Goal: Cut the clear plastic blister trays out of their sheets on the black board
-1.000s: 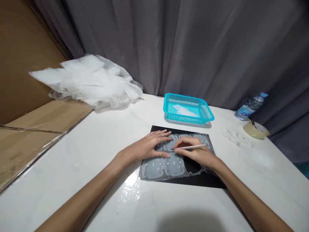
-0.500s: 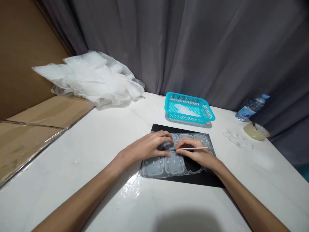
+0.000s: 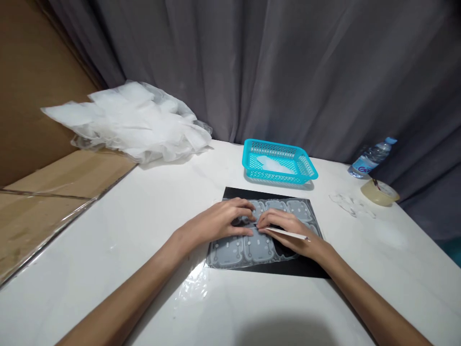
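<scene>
A clear plastic sheet with several grey rounded panels lies on a black mat at the centre of the table. Resting on the sheet's left part, my left hand has its thumb and fingers spread apart, with nothing held. My right hand pinches a thin white stick-like tool, its tip down at the sheet near the left fingertips. The tip itself is too small to make out. Black mat shows through an opening in the sheet under my right hand.
Behind the mat sits a turquoise basket with white material inside. White bagged material lies at the back left beside cardboard. At right are a water bottle, a tape roll and clear scraps.
The white tool has tilted, its rear end now lower and nearer to me. My right hand has turned slightly with it. The view has shifted a little.
</scene>
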A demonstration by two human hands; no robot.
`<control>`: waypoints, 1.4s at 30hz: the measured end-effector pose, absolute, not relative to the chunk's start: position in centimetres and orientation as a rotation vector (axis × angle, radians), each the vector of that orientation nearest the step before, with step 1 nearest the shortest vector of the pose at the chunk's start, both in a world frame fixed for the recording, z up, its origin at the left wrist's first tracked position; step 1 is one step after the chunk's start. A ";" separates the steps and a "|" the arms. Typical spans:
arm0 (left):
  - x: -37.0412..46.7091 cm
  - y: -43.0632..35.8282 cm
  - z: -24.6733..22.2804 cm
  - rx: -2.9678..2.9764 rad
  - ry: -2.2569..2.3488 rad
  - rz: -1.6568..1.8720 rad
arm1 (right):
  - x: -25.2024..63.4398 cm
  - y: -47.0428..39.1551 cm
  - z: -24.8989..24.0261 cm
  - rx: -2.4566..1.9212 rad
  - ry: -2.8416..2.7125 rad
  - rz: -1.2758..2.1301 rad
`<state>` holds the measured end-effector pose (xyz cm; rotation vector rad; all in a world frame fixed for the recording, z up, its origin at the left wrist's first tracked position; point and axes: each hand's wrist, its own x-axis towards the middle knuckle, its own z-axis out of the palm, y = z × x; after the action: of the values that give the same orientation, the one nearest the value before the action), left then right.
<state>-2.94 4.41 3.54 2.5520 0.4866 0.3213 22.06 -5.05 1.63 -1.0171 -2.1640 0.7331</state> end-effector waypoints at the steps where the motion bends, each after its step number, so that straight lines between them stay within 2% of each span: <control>1: -3.0 4.4 3.5 2.556 0.490 0.317 | 22.1 -5.0 1.6 -1.014 -2.170 0.721; 14: -3.1 4.8 3.5 2.545 0.496 0.297 | 22.7 -5.7 1.8 -1.048 -2.267 0.567; 36: -3.0 4.8 3.5 2.504 0.483 0.318 | 21.6 -5.5 1.4 -0.993 -2.265 0.554; 39: -3.0 4.6 3.8 2.477 0.532 0.268 | 21.7 -5.5 0.7 -1.054 -2.295 0.438; 42: -3.0 4.2 4.0 2.455 0.622 0.261 | 21.8 -5.6 -0.1 -1.053 -2.425 0.172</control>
<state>-3.04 4.17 4.00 2.4546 0.6222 0.2609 21.79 -5.55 -0.12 -1.0531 -2.4249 0.1720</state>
